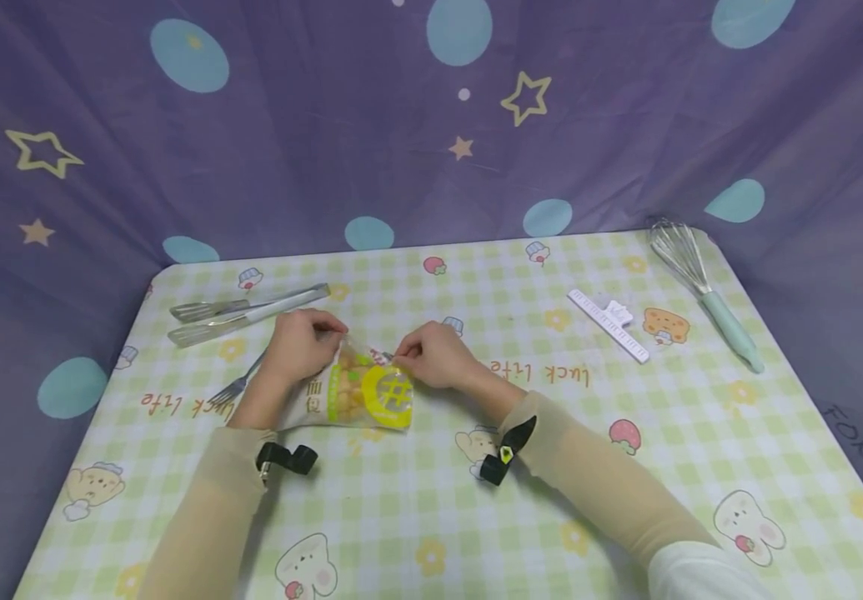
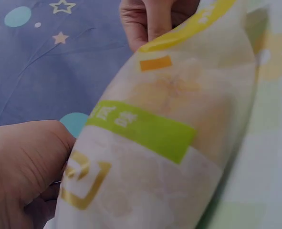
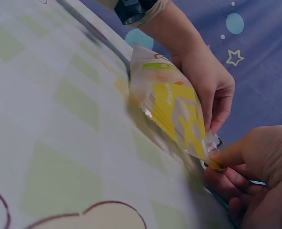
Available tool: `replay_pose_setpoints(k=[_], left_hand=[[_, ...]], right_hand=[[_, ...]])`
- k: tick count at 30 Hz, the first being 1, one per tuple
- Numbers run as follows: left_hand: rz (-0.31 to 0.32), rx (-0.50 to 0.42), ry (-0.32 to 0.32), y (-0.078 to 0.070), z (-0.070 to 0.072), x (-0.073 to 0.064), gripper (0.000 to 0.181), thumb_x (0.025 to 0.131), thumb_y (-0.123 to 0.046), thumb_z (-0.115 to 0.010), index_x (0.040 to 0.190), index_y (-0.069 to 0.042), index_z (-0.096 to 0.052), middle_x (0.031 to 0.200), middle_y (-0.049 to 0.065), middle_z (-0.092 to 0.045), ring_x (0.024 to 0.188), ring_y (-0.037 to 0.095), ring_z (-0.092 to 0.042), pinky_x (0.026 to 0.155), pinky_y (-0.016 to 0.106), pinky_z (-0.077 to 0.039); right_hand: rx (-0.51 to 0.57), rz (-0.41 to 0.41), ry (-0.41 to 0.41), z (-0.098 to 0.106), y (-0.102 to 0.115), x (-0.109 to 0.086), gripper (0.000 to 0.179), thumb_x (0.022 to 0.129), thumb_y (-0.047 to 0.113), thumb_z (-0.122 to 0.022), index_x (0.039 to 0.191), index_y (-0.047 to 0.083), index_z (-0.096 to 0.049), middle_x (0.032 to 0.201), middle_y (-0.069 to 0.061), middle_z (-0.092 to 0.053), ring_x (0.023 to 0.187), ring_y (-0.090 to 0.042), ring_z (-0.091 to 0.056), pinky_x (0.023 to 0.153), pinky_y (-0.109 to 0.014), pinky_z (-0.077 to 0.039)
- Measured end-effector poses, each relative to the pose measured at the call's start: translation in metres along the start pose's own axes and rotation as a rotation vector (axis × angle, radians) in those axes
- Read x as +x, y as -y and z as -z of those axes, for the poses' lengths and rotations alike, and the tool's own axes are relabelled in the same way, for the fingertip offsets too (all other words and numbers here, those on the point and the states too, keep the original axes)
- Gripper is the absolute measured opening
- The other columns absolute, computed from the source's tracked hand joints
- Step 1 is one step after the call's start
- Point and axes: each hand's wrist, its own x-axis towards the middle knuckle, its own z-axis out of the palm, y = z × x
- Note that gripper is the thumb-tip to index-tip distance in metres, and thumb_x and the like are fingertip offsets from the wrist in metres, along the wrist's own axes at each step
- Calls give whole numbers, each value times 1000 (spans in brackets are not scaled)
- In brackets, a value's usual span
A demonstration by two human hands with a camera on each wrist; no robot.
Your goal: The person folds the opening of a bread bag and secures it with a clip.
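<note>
A clear food bag (image 1: 363, 387) printed in yellow and green, with small yellowish pieces inside, is between both hands over the tablecloth. My left hand (image 1: 302, 346) pinches the bag's far edge near its middle. At the far right corner, my right hand (image 1: 437, 354) pinches the plastic between thumb and fingers. The right wrist view shows the bag (image 3: 174, 105) tilted, with the right thumb (image 3: 229, 153) pressed on its corner and the left fingers close by. In the left wrist view, the bag (image 2: 150, 124) hides part of the left fingers.
Metal tongs (image 1: 251, 317) lie behind the left hand. A fork (image 1: 232, 389) lies partly hidden beside the left wrist. To the right are a white sealing clip (image 1: 607, 325) and a whisk (image 1: 724, 317) with a pale green handle. A purple curtain (image 1: 311, 125) stands behind the table.
</note>
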Motion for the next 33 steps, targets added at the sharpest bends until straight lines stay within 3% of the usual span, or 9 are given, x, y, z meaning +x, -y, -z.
replay_pose_setpoints(k=[7,11,19,24,33], left_hand=[[5,17,2,0,1,0,16,90,-5,-67,91,-7,-83,93,14,-81,87,35,-76,84,53,-60],[2,37,6,-1,2,-1,16,87,-4,-66,89,-8,-81,95,13,-80,89,34,-74,85,52,-59],[11,65,53,-1,3,-2,16,88,-6,-62,91,-11,-77,100,12,-77,90,33,-72,84,51,-58],[16,73,66,1,3,-2,17,90,-7,-61,92,-12,-77,101,11,-76,89,31,-70,82,51,-57],[30,100,82,-1,4,-2,17,90,-9,-60,93,-14,-76,101,9,-74,80,27,-64,73,44,-52]], right_hand=[[21,-22,34,4,0,0,12,92,13,-76,99,12,-85,79,2,-73,70,-12,-60,67,-21,-47],[25,-21,8,0,-1,-2,17,86,9,-74,99,11,-84,76,3,-70,68,-12,-59,65,-21,-46],[-74,49,-58,6,2,-11,16,91,14,-75,106,11,-82,87,1,-78,75,-9,-67,75,-25,-55],[-175,88,-129,31,-6,-20,21,94,20,-76,112,10,-81,100,-3,-81,84,-14,-73,83,-32,-61],[-282,19,-284,107,-44,-47,32,95,18,-71,124,5,-77,129,-16,-76,117,-36,-73,103,-51,-58]])
